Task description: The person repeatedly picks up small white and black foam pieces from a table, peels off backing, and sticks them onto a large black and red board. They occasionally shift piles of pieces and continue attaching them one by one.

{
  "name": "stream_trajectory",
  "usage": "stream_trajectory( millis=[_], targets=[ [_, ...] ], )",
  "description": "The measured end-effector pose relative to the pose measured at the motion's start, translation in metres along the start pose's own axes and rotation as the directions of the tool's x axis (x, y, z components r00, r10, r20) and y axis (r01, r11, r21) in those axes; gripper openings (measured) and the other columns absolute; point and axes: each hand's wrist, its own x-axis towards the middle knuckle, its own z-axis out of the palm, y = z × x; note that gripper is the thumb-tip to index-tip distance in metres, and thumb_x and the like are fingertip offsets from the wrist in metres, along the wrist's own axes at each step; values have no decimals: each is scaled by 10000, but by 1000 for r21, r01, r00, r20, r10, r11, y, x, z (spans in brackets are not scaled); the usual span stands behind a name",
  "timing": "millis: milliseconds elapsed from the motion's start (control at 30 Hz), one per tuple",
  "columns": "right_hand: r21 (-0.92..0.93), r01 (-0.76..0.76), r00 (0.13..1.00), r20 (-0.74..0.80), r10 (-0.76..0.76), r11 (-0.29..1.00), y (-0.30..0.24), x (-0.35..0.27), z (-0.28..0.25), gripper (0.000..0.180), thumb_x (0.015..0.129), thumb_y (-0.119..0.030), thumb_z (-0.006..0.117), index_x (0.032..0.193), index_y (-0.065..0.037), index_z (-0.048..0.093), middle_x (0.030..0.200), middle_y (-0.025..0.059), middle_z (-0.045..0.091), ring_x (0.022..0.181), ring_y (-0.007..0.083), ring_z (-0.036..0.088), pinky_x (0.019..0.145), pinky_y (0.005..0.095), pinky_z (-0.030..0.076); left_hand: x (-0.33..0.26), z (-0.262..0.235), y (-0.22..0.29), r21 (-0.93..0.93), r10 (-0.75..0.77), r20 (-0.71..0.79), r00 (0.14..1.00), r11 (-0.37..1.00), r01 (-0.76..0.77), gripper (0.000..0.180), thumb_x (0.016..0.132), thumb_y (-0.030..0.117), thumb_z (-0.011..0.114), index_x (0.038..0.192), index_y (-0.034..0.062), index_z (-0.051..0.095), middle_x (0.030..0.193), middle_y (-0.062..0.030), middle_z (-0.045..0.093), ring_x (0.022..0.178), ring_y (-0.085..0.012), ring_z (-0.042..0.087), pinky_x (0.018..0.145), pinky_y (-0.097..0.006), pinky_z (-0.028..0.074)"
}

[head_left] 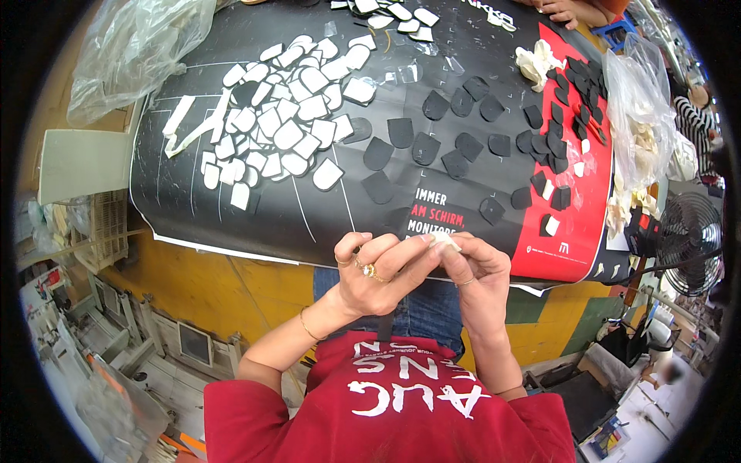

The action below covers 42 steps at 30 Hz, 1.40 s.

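Just over the near edge of the table, my left hand and my right hand meet with bent fingers. Between their fingertips they pinch a small whitish piece, mostly covered, so its exact kind does not show. Beyond the hands, flat black pads with one rounded end lie scattered over the middle of the table. To the left is a heap of white-faced pads of the same shape, some overlapping. More black pads lie on the red band at the right.
A black printed sheet covers the table. Crumpled whitish scraps lie at the far right, near a clear plastic bag. Another clear bag hangs at the far left. A fan stands right. Another person's hand rests at the far edge.
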Motion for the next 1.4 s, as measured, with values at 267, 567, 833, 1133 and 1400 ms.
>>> stream_trajectory(
  millis=[267, 567, 833, 1133, 1400],
  targets=[
    [-164, 99, 991, -75, -113, 982, -20, 21, -34, 142, 950, -49, 680, 1055, 47, 685, 983, 119, 719, 765, 115, 647, 694, 263, 550, 2, -3, -14, 236, -420, 275, 865, 902, 363, 465, 839, 351, 739, 1244, 134, 669, 1258, -26, 605, 1099, -213, 525, 1051, -467, 270],
    [-517, 4, 999, 38, 19, 856, -26, 30, -33, 153, 912, -35, 718, 1036, 51, 698, 906, 60, 723, 764, 80, 648, 701, 216, 528, 6, 3, -30, -126, 214, 517, 829, 977, -173, 314, 882, 244, 654, 1187, 169, 674, 1403, -10, 587, 1273, -160, 550, 1118, -443, 309],
    [-744, 109, 982, 184, 45, 660, -40, 49, -31, 137, 913, -68, 719, 984, 47, 700, 857, 48, 688, 753, 96, 624, 701, 243, 504, 4, -3, -41, -145, 105, 297, 949, 987, -64, 238, 847, 261, 719, 1068, 174, 702, 1250, 0, 638, 1100, -143, 604, 1063, -418, 343],
    [-824, 254, 933, 347, 96, 507, -55, 67, -14, 136, 882, -96, 734, 945, 25, 718, 813, 89, 679, 755, 178, 636, 696, 308, 492, -17, 0, -10, 66, 44, 383, 923, 995, -74, 526, 804, 454, 743, 1251, 188, 666, 1244, 7, 606, 1089, -160, 536, 1064, -434, 319],
    [-837, 107, 927, 279, 250, 537, -57, 71, -14, 152, 892, -82, 728, 972, 44, 700, 818, 68, 704, 745, 106, 629, 691, 264, 505, -2, -10, -44, 23, 216, 469, 856, 966, -256, 571, 813, 524, 715, 1283, 206, 648, 1385, 20, 601, 1183, -150, 567, 1147, -454, 242]
  ],
)
